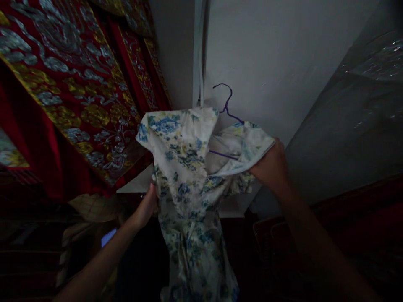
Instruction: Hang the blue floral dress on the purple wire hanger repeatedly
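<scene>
A white garment with blue and yellow flowers [185,167] hangs in front of me, draped over a thin purple wire hanger [227,107] whose hook sticks up above the cloth. My right hand [270,167] is closed on the garment's right edge near the hanger's shoulder. My left hand [146,207] reaches up against the garment's left side. Its fingers are behind the cloth, and it seems to grip the fabric.
Red cloth with gold and silver embroidery [72,79] hangs at the upper left. A pale wall [267,54] with a vertical white strip [200,50] is behind the garment. A grey shiny covering [362,109] slopes down the right. Dark red furniture [315,235] lies below.
</scene>
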`<state>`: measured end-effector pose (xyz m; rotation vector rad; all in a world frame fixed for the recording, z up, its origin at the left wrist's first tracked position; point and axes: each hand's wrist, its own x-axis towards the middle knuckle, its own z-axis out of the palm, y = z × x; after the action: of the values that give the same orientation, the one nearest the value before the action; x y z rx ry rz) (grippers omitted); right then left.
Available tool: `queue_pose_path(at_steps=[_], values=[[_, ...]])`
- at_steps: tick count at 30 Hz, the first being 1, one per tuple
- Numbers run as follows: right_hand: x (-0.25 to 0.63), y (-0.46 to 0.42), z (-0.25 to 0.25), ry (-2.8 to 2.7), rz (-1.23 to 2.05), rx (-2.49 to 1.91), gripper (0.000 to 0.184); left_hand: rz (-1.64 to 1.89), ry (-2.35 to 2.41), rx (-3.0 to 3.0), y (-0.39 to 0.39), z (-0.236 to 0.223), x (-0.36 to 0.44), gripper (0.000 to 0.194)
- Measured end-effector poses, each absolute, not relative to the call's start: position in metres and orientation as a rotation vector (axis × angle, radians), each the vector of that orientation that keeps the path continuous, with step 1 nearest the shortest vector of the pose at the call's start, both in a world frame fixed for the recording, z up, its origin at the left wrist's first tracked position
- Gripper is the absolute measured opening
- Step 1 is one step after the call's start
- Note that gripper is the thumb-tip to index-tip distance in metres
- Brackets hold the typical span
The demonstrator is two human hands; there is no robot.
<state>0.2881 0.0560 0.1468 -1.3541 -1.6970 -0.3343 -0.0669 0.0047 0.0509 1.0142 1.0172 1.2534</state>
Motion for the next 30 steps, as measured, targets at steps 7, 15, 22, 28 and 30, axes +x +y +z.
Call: queue_pose_path(at_steps=[7,15,22,28,30], values=[[0.259,0.045,0.165,-1.863,-0.316,-1.122,0.075,1.611,1.285,0.920,-0.012,0.003,-0.047,0.049],[0.200,-0.041,0.044,-1.226,0.527,-1.132,0.021,1.562,1.159,0.465,-0.062,-0.038,-0.002,0.076],[0.152,-0.044,-0.006,-1.090,1.146,-1.119,0.045,1.454,1.102,0.644,-0.083,-0.026,0.013,0.078],[0.154,-0.037,0.010,-0.996,1.160,-1.066,0.042,1.444,1.185,0.546,-0.087,-0.028,0.004,0.081],[0.160,-0.042,0.015,-0.963,1.109,-1.057,0.043,1.481,1.272,0.630,-0.088,-0.028,0.000,0.073]])
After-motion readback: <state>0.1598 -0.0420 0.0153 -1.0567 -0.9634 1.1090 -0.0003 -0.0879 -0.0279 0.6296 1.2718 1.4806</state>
